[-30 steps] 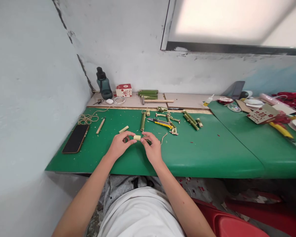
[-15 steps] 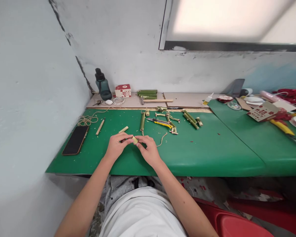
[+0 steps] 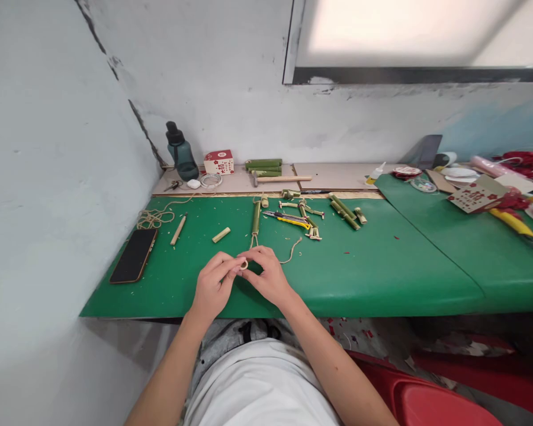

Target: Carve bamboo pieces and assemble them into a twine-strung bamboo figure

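Note:
A short hollow piece of bamboo (image 3: pixel 244 265) is pinched between the fingertips of both hands, its round open end showing. My left hand (image 3: pixel 215 283) closes on it from the left, and my right hand (image 3: pixel 266 275) grips it from the right. Just beyond the fingers lies a green bamboo tube (image 3: pixel 256 219) with a cord loop at its near end. A pale split bamboo piece (image 3: pixel 221 235) rests left of it. To the right are a yellow utility knife (image 3: pixel 291 220) and a small figure of joined bamboo pieces (image 3: pixel 302 208).
Farther left are a phone (image 3: pixel 134 255), a wooden stick (image 3: pixel 178 229) and tangled twine (image 3: pixel 153 219). Along the back stand a water bottle (image 3: pixel 182 155), a small box (image 3: pixel 219 162) and a hammer (image 3: pixel 284 178). More bamboo tubes (image 3: pixel 344 212) lie right of the knife.
Both hands have drawn slightly nearer to me and turned the bamboo piece, so its open end now shows. The split piece and the cord loop are more exposed.

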The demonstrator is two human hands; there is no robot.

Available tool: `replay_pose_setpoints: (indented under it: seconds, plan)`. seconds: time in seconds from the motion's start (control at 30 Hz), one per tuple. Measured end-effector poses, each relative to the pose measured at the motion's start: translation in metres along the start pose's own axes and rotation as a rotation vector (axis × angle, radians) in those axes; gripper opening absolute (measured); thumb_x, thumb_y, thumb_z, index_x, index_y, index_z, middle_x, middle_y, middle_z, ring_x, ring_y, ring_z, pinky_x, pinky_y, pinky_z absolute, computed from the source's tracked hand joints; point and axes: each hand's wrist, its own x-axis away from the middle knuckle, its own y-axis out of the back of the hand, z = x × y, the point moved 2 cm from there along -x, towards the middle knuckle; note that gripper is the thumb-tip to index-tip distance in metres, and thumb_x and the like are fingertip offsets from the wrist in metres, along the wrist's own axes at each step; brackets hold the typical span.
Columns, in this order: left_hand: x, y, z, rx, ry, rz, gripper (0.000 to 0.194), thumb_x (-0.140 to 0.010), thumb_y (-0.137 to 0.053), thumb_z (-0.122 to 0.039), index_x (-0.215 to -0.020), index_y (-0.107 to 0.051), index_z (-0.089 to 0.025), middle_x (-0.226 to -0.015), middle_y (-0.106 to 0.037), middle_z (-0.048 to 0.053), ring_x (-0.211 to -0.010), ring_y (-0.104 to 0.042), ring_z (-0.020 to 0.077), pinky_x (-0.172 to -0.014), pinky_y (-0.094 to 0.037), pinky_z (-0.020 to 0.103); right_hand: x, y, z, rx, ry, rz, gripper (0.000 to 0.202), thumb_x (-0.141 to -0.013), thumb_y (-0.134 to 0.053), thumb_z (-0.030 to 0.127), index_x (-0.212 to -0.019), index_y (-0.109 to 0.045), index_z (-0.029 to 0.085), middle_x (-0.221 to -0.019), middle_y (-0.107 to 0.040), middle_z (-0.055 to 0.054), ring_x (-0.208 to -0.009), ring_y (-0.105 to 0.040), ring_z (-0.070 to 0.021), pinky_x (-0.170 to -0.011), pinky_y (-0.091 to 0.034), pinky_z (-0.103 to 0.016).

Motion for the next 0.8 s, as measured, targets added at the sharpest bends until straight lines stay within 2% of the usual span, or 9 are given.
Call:
replay_pose_setpoints:
  seconds: [0.1, 0.17, 0.3, 0.4, 0.5, 0.6, 0.7, 0.73, 0.8]
  plan:
    - [0.015, 0.007, -0.006, -0.053, 0.093, -0.157, 0.028, -0.098, -0.058, -0.020, -0.125, -0.065, -0.024, -0.090, -0.068, 0.002, -0.081, -0.065, 0.0132, -0.077, -0.054, 0.027, -0.003, -0.002, 0.000, 0.123, 0.075, 0.066, 0.024, -0.089, -0.076, 0.034, -0.113, -0.074, 0.031, -0.116, -0.075, -0.004, -0.112, -0.062, -0.0246, -0.100, -0.045, -0.044]
    - [0.022, 0.012, -0.007, -0.088, 0.123, -0.196, 0.024, -0.098, -0.059, -0.022, -0.121, -0.064, -0.022, -0.089, -0.067, 0.002, -0.080, -0.064, 0.0139, -0.076, -0.054, 0.027, -0.009, -0.005, -0.003, 0.240, 0.091, 0.061, 0.026, -0.090, -0.074, 0.031, -0.116, -0.073, 0.031, -0.125, -0.072, -0.004, -0.118, -0.058, -0.0268, -0.102, -0.043, -0.047]
    - [0.029, 0.020, -0.005, -0.175, 0.126, -0.170, 0.016, -0.097, -0.059, -0.021, -0.112, -0.065, -0.022, -0.087, -0.066, 0.002, -0.079, -0.063, 0.0139, -0.074, -0.053, 0.026, -0.025, -0.010, -0.010, 0.473, 0.029, 0.029, 0.034, -0.092, -0.062, 0.016, -0.120, -0.073, 0.030, -0.130, -0.069, -0.007, -0.125, -0.049, -0.0327, -0.103, -0.038, -0.053]
    - [0.036, 0.025, -0.002, -0.275, 0.123, -0.136, 0.016, -0.097, -0.059, -0.020, -0.111, -0.065, -0.021, -0.086, -0.065, 0.002, -0.076, -0.063, 0.0136, -0.072, -0.052, 0.026, -0.029, -0.010, -0.014, 0.568, -0.035, 0.012, 0.054, -0.086, -0.052, 0.001, -0.130, -0.069, 0.027, -0.140, -0.063, -0.009, -0.135, -0.040, -0.0369, -0.107, -0.033, -0.057]
    - [0.046, 0.030, 0.001, -0.387, 0.102, -0.081, 0.013, -0.097, -0.058, -0.019, -0.106, -0.066, -0.020, -0.086, -0.066, 0.002, -0.075, -0.062, 0.0138, -0.072, -0.050, 0.026, -0.023, -0.006, -0.015, 0.582, -0.080, -0.040, 0.065, -0.080, -0.049, -0.004, -0.137, -0.064, 0.022, -0.146, -0.059, -0.010, -0.140, -0.036, -0.0374, -0.109, -0.031, -0.058]
    - [0.055, 0.035, 0.004, -0.465, 0.118, -0.052, 0.011, -0.097, -0.058, -0.019, -0.104, -0.067, -0.020, -0.086, -0.067, 0.002, -0.074, -0.061, 0.0134, -0.074, -0.049, 0.026, -0.016, -0.003, -0.010, 0.514, -0.018, -0.058, 0.057, -0.085, -0.049, 0.000, -0.133, -0.067, 0.025, -0.141, -0.063, -0.007, -0.137, -0.041, -0.0323, -0.110, -0.034, -0.053]
    - [0.059, 0.036, 0.007, -0.512, 0.130, 0.018, 0.015, -0.099, -0.057, -0.023, -0.109, -0.067, -0.021, -0.087, -0.068, 0.002, -0.076, -0.063, 0.0144, -0.075, -0.048, 0.026, -0.013, -0.008, -0.003, 0.413, 0.130, 0.090, 0.038, -0.093, -0.056, 0.015, -0.125, -0.071, 0.031, -0.129, -0.071, -0.005, -0.130, -0.050, -0.0271, -0.111, -0.037, -0.050]
    - [0.059, 0.035, 0.008, -0.524, 0.133, 0.039, 0.016, -0.100, -0.056, -0.024, -0.110, -0.068, -0.021, -0.088, -0.069, 0.002, -0.078, -0.064, 0.0149, -0.075, -0.049, 0.026, -0.013, -0.009, -0.002, 0.401, 0.141, 0.120, 0.033, -0.094, -0.059, 0.019, -0.123, -0.072, 0.031, -0.124, -0.074, -0.005, -0.129, -0.053, -0.0268, -0.111, -0.037, -0.051]
    - [0.059, 0.035, 0.011, -0.544, 0.148, 0.055, 0.017, -0.101, -0.055, -0.026, -0.110, -0.068, -0.022, -0.090, -0.070, 0.002, -0.080, -0.065, 0.0152, -0.074, -0.048, 0.025, -0.013, -0.009, -0.003, 0.394, 0.090, 0.094, 0.028, -0.094, -0.061, 0.023, -0.118, -0.074, 0.029, -0.115, -0.077, -0.006, -0.130, -0.055, -0.0281, -0.111, -0.037, -0.053]
